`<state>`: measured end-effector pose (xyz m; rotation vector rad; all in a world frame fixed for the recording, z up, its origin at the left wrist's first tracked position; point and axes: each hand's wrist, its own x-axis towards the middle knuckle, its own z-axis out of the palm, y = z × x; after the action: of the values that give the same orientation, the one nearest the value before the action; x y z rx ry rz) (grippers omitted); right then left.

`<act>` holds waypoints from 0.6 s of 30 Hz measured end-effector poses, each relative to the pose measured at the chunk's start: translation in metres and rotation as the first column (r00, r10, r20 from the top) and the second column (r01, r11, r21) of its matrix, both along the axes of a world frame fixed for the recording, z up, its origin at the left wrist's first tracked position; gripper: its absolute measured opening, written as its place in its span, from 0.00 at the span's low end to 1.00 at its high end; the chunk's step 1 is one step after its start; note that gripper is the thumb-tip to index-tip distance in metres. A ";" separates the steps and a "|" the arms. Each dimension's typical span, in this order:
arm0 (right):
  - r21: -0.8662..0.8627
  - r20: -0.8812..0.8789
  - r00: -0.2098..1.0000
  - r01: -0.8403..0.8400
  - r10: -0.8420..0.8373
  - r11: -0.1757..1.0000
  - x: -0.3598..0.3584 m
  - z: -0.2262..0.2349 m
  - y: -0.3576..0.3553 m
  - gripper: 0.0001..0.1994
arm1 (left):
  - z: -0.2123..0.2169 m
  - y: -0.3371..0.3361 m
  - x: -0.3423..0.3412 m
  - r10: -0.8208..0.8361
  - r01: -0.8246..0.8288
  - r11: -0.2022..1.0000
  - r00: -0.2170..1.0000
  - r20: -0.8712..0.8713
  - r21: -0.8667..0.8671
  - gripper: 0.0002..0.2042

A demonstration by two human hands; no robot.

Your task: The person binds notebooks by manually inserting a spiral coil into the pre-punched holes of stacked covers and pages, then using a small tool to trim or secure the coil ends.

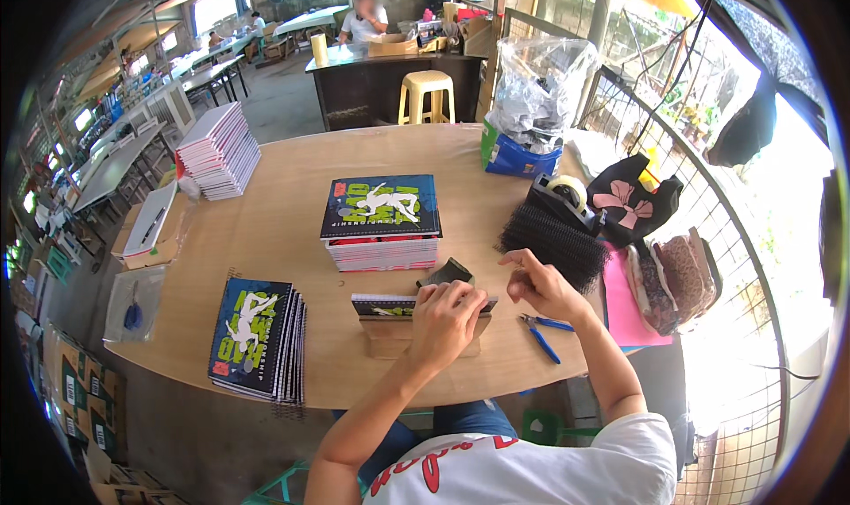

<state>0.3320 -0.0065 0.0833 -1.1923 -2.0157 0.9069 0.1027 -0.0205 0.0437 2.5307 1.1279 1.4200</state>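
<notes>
Tan worktable (301, 164) in an open workshop, dark notebook (376, 309) upright under the left hand (445, 321)

Left fingers pressed together, bent over the notebook's upper edge towards its 3 o'clock end. Notebook standing in a brown wooden stand (382, 335), long axis from 9 to 3 o'clock. Right hand (542, 288) just beside, apart from it, fingers curled with thumb near index; pinching anything or not, cannot tell. Left hand the nearer, touching; notebook at about 8 o'clock from the right fingers.

Outward from the left hand: dark green block (453, 271) at 12, blue-handled pliers (542, 341) between 3 and 4, black binding coils (551, 244) at 2, tape dispenser (551, 195) beyond them. Notebook stack (381, 255) at 11, coil-bound notebooks (252, 341) at 9, taller stack (221, 155) at 10.

Bold green lettering around a white figure on the covers; red script across the white shirt (540, 470). Carton labels (97, 408) between 8 and 9, too small for sure reading.
</notes>
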 end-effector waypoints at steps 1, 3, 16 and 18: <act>0.053 0.012 1.000 -0.005 0.004 0.999 0.001 -0.006 -0.001 0.11 | -0.002 -0.002 -0.001 -0.007 0.007 1.000 1.000 -0.022 0.020 0.07; 0.140 0.053 0.998 -0.046 0.039 0.989 -0.004 -0.003 -0.005 0.08 | -0.012 -0.009 -0.008 -0.045 0.050 0.995 0.997 -0.063 0.088 0.10; 0.253 0.107 0.934 -0.358 0.342 0.899 -0.002 0.010 -0.012 0.13 | -0.024 -0.020 -0.017 -0.061 0.079 0.983 0.991 -0.116 0.165 0.12; 0.143 0.094 0.950 -0.310 0.299 0.940 -0.004 0.016 -0.015 0.10 | -0.016 -0.018 -0.014 -0.055 0.062 0.993 0.996 -0.070 0.104 0.10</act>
<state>0.3279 -0.0214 0.0992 -0.8509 -2.3255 0.8398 0.0888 -0.0381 0.0275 2.6779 1.0045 1.4283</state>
